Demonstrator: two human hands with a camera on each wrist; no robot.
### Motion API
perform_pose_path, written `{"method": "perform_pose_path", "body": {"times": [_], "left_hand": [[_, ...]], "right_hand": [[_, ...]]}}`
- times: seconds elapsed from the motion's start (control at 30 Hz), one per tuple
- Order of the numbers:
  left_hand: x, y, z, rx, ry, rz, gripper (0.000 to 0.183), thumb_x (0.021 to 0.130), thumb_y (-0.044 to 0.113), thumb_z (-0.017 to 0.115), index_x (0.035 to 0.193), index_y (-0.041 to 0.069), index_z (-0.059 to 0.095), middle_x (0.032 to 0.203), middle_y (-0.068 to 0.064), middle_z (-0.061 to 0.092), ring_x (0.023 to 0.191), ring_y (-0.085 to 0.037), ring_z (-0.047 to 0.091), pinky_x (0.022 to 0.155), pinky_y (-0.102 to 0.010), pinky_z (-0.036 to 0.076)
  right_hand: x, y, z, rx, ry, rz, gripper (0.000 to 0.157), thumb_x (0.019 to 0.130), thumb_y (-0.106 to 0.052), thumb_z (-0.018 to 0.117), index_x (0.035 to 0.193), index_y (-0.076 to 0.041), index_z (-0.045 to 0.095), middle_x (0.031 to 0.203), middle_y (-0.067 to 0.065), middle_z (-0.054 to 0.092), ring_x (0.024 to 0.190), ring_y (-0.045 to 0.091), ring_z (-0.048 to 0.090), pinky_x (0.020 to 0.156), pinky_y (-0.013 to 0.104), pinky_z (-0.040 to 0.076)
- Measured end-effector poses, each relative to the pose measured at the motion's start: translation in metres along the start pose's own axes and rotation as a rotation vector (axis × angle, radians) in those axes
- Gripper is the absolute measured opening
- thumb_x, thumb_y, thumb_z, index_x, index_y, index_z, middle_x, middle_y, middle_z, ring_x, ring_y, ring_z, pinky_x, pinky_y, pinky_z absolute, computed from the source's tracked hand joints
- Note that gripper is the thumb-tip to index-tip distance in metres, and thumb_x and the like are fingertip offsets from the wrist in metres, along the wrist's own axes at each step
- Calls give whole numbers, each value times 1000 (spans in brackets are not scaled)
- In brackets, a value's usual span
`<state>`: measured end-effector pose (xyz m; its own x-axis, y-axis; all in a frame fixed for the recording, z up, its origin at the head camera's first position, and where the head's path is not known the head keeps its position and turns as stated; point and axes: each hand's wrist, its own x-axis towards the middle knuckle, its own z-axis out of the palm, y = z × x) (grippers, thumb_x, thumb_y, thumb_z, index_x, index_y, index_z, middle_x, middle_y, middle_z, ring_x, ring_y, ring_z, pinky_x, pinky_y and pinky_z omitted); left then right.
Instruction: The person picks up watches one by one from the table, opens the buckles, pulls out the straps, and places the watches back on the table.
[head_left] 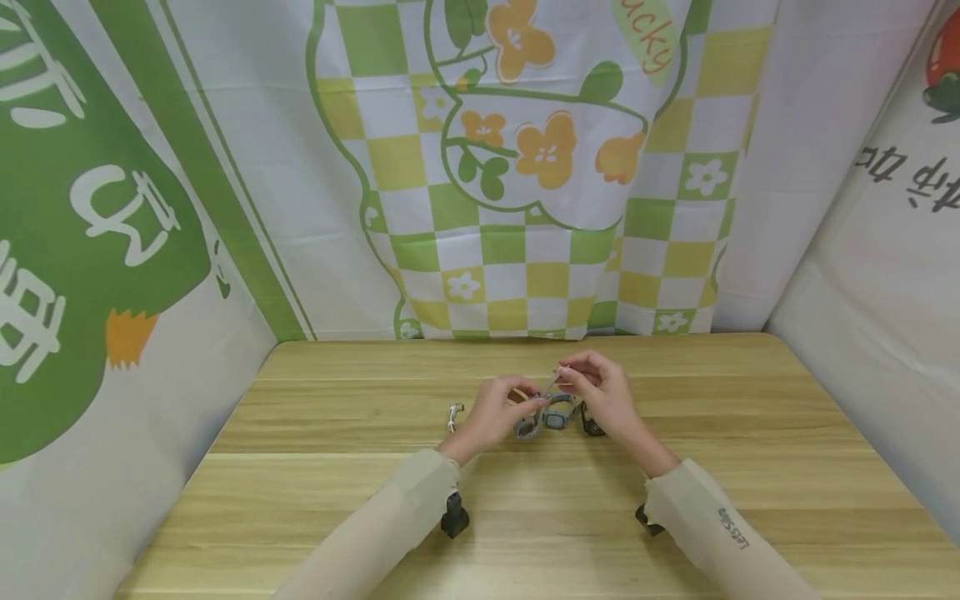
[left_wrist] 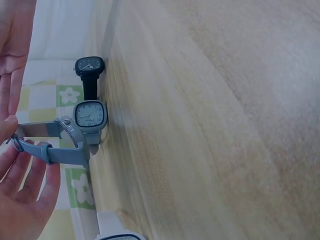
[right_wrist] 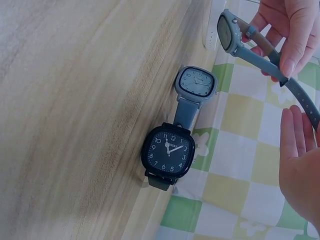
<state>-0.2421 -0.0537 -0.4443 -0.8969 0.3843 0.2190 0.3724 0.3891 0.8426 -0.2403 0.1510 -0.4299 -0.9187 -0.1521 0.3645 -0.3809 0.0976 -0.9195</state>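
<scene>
My left hand (head_left: pixel 491 408) pinches the strap of a grey-blue wristwatch (right_wrist: pixel 257 61) near its buckle, thumb on one side and fingers on the other. The watch hangs above the table with its strap closed into a loop. My right hand (head_left: pixel 609 393) pinches the strap's long free end, which slants up between both hands in the head view. A second grey-blue watch (left_wrist: pixel 90 115), square-faced, lies on the table just beyond. Beside it is a black watch (right_wrist: pixel 168 151), partly behind my right hand in the head view.
A white watch (head_left: pixel 453 417) lies left of my left hand; only part of it shows in the left wrist view. The wooden table (head_left: pixel 337 500) ends at a checked curtain (head_left: pixel 502 275). Black wrist devices (head_left: pixel 454 517) sit at both sleeves.
</scene>
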Motion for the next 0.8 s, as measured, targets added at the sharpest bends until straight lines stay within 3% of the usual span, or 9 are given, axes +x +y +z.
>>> {"method": "perform_pose_path", "body": {"times": [0.3,0.5,0.8], "left_hand": [[2,2,0,32,2,-8,19,102,21,73,111,5,77,109,-9,77,101,-25,72,86,-35,61],[2,5,0,27,-2,-6,20,104,22,71,112,5,76,110,-8,77,104,-26,71,89,-38,61],[2,6,0,7,-2,-31,20,104,22,71,114,5,75,112,-8,76,105,-25,70,92,-41,60]], "right_hand": [[0,0,1,-45,7,-14,15,103,5,62,113,15,66,110,34,70,89,3,72,81,24,63],[-1,1,3,-45,20,2,14,103,5,63,111,15,68,109,33,72,88,8,73,81,30,65],[-3,3,3,-56,27,-9,17,103,4,64,116,14,67,110,32,72,90,11,74,81,30,64]]}}
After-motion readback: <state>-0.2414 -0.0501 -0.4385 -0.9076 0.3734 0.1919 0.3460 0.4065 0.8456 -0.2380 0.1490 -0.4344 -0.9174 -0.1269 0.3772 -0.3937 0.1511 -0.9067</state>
